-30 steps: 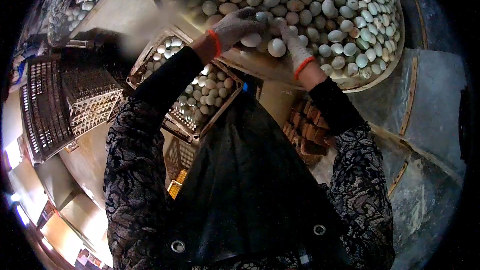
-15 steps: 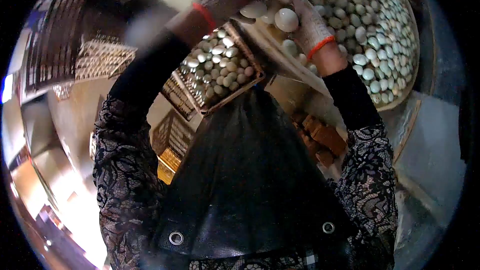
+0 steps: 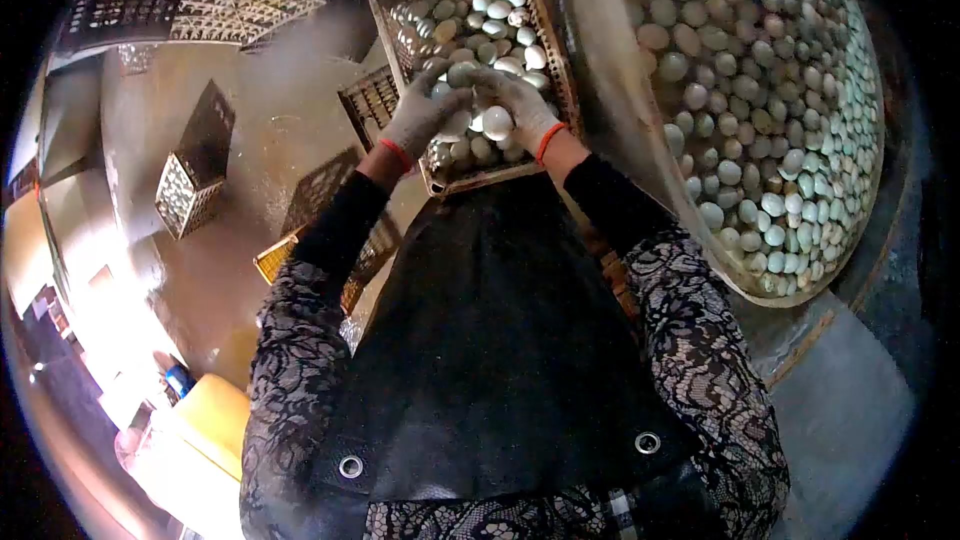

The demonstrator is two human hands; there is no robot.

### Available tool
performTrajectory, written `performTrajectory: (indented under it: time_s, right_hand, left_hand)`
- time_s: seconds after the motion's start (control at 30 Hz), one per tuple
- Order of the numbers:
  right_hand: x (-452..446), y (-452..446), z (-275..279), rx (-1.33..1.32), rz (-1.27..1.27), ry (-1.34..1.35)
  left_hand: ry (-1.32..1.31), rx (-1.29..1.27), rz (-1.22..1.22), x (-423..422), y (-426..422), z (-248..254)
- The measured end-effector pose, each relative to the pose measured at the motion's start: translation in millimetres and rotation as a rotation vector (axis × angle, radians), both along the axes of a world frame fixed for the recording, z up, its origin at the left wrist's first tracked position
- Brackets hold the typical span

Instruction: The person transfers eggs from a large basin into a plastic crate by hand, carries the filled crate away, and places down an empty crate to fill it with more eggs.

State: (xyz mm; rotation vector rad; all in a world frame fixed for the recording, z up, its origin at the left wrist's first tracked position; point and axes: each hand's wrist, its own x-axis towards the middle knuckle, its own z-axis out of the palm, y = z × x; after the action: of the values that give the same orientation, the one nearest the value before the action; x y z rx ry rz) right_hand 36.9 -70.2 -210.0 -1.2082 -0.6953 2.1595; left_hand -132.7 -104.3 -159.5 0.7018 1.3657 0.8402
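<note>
Several pale eggs (image 3: 497,123) are cupped between my two gloved hands, low over a plastic crate (image 3: 490,180) that holds many eggs. My left hand (image 3: 425,112) curls around them from the left, fingers partly hidden among the eggs. From the right, my right hand (image 3: 520,105) closes on the same cluster, with one white egg showing below its fingers. Both pale gloves have orange-red cuffs. Whether the held eggs touch those in the crate I cannot tell. To the right stands a large round tub (image 3: 610,90), filled with whitish and greenish eggs.
Beneath the egg crate, part of another crate (image 3: 368,105) sticks out on the left. A small crate (image 3: 185,195) stands on the floor farther left. Stacked crates (image 3: 245,5) are at upper left, a yellow object (image 3: 215,425) at lower left. A black apron (image 3: 470,360) covers my front.
Both hands have moved left and down from the tub to the crate, carrying eggs. My view has turned, so the crate now sits higher and the tub farther right.
</note>
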Motion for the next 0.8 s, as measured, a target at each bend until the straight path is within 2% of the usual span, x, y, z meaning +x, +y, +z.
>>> performTrajectory:
  time_s: [0.03, 0.07, 0.17, 0.2, 0.23, 0.27, 0.3, 0.37, 0.4, 0.43, 0.47, 0.5, 0.53, 0.63, 0.7, 0.73, 0.77, 0.8]
  right_hand:
    - [-1.4, -8.4, -59.8, -0.036, -0.016, 0.07]
    - [-5.2, -9.4, -94.5, -0.024, 0.067, -0.23]
    - [-7.2, -37.8, -117.6, 0.045, 0.285, -0.486]
    - [-14.5, -48.0, -113.9, 0.051, 0.352, -0.556]
    - [-16.7, -42.3, -110.8, 0.144, 0.525, -0.649]
    - [-19.1, -40.6, -100.5, 0.228, 0.698, -0.744]
    - [-15.4, -44.2, -101.1, 0.231, 0.695, -0.743]
    - [-14.5, -55.7, -116.3, 0.585, 0.468, -0.761]
    - [-18.3, -57.0, -114.4, 0.738, 0.327, -0.788]
    - [-28.7, -65.3, -95.8, 0.697, 0.326, -0.793]
    - [-21.1, -66.1, -95.7, 0.611, 0.583, -0.878]
    - [-16.6, -63.4, -72.2, 0.507, 0.841, -0.957]
    - [-16.5, -54.8, -25.2, 0.424, 0.759, -0.981]
    - [-13.1, -58.2, -23.8, 0.514, 0.759, -1.083]
    - [-12.7, -57.8, -37.1, 0.517, 0.842, -1.117]
    - [-9.2, -55.1, -42.2, 0.493, 0.92, -1.124]
    - [-4.0, -52.7, -47.8, 0.494, 0.894, -1.148]
    - [-2.7, -47.7, -48.0, 0.541, 1.002, -1.13]
  left_hand:
    - [0.055, -0.03, 0.027, 2.3, -13.0, -34.6]
    - [0.118, 0.029, 0.065, 6.3, -23.5, -57.3]
    - [0.033, -0.032, 0.125, 13.3, -47.4, -125.9]
    - [0.163, -0.047, 0.14, -0.5, -65.3, -129.8]
    - [0.169, -0.046, 0.141, 7.4, -66.5, -134.5]
    - [0.363, -0.049, 0.055, 12.0, -67.2, -133.6]
    - [0.557, -0.042, -0.03, 15.9, -62.7, -131.2]
    - [1.073, 0.168, -0.107, 18.4, -66.8, -163.1]
    - [1.162, 0.221, -0.154, 21.4, -66.7, -160.6]
    - [1.292, 0.139, -0.284, 23.1, -66.4, -145.0]
    - [1.417, 0.066, -0.425, 23.8, -71.9, -142.8]
    - [1.42, 0.076, -0.425, 29.6, -63.9, -126.1]
    - [1.216, -0.127, -0.466, 35.2, -54.0, -107.0]
    - [0.856, -0.464, -0.49, 36.5, -40.4, -127.7]
    - [1.527, 0.267, -0.841, 19.7, -61.1, -200.3]
    - [1.739, 0.35, -1.042, 28.8, -52.1, -161.7]
    - [1.522, 0.176, -1.036, 33.7, -46.4, -178.1]
    - [1.436, 0.205, -0.928, 35.8, -40.1, -161.0]
